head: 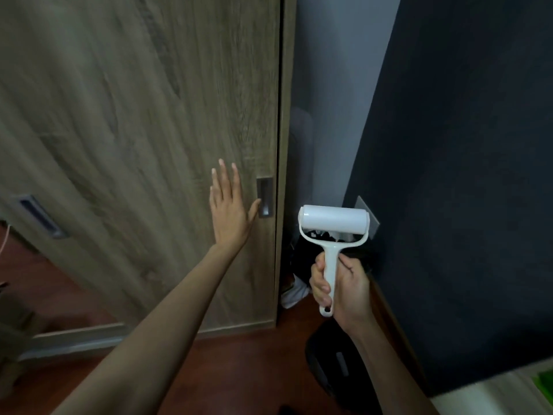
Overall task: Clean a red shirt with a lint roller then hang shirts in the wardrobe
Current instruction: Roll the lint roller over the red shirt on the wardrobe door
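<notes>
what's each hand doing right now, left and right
Left hand: open, fingers straight, at the wardrobe door beside its recessed handle.
Right hand: gripping the handle of the white lint roller.

One wide-angle view, worn on the person's head, looks forward and down from close to a wooden wardrobe door (134,130) that fills the left half. Both forearms enter from the bottom edge. The left hand (229,211) and the right hand (344,286), which grips a lint roller (333,218), sit near mid-frame. The reddish floor (239,369) lies below and a dark wall (463,145) stands on the right.
</notes>
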Motion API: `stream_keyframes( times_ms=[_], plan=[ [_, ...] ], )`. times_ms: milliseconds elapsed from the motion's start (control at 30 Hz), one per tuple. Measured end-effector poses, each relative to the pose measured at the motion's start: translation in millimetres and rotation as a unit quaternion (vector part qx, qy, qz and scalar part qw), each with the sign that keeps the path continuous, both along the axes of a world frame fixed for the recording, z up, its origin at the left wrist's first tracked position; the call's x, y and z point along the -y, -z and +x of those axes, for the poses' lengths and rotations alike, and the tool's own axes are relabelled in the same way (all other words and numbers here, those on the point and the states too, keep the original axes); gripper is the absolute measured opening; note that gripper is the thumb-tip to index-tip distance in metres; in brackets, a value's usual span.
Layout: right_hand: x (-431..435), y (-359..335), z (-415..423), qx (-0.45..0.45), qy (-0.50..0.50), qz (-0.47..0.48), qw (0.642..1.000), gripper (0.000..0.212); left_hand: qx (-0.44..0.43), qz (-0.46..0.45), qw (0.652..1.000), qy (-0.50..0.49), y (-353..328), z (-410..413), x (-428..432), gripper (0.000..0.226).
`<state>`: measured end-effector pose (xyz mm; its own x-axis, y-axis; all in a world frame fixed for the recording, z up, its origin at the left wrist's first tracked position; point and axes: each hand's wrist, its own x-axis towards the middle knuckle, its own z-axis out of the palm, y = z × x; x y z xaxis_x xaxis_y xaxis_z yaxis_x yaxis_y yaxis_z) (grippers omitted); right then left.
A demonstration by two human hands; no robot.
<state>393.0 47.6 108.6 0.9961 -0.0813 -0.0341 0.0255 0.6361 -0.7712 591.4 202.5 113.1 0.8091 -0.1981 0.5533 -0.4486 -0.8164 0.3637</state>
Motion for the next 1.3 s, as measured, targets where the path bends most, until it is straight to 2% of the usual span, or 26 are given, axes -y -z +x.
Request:
stream_keyframes(
  times_ms=[133,300,467,633,967,1300],
  plan=[
    [10,1,49,0.003,-0.022,0.034,0.999,0.041,-0.017,0.048,0.999,0.0,16,46,18,0.098],
    [31,2,96,-0.008,-0.067,0.028,0.997,0.039,-0.016,0.067,0.997,-0.031,41,82,39,0.113],
    [49,3,123,-0.013,-0.123,0.063,0.99,0.043,0.064,0.073,0.995,-0.018,61,97,34,0.102],
    [49,6,142,0.013,-0.183,0.08,0.98,0.039,0.086,0.078,0.993,-0.014,65,108,17,0.092],
    [-14,-1,193,0.051,-0.311,0.119,0.941,0.036,0.111,0.089,0.988,-0.054,65,122,-81,0.094],
    [-116,-11,251,0.024,-0.388,0.135,0.911,0.036,0.062,0.103,0.985,-0.122,65,137,-222,0.091]
  ],
)
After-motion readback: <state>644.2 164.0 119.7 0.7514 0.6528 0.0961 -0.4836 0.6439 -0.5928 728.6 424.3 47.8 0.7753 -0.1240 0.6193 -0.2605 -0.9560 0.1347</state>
